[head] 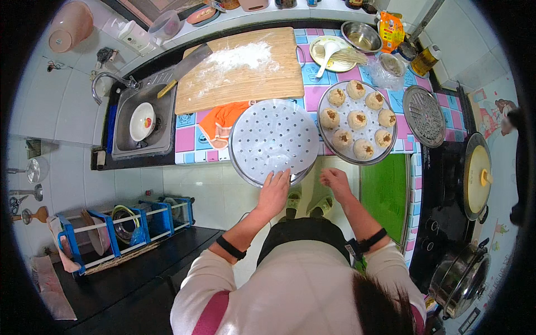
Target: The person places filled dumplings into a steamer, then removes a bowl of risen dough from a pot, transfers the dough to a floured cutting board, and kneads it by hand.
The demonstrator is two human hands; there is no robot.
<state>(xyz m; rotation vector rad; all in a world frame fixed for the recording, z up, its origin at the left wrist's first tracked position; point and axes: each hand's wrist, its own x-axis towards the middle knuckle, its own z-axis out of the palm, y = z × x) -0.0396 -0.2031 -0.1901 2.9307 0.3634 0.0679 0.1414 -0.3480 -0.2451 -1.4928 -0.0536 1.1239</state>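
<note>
A perforated white steamer liner lies on a round metal steamer tray, a little off its near right rim. My left hand rests with its fingers on the liner's near edge. My right hand is off to the right of that tray, fingers curled; whether it holds anything is unclear. A second steamer tray to the right carries several filled dough buns on another perforated liner. Behind is a wooden board dusted with flour, a cleaver across its left edge.
An orange cloth touches the left tray. The sink holds a bowl. Back right are a plate with a white spoon and a metal bowl. A perforated metal plate lies near the stove.
</note>
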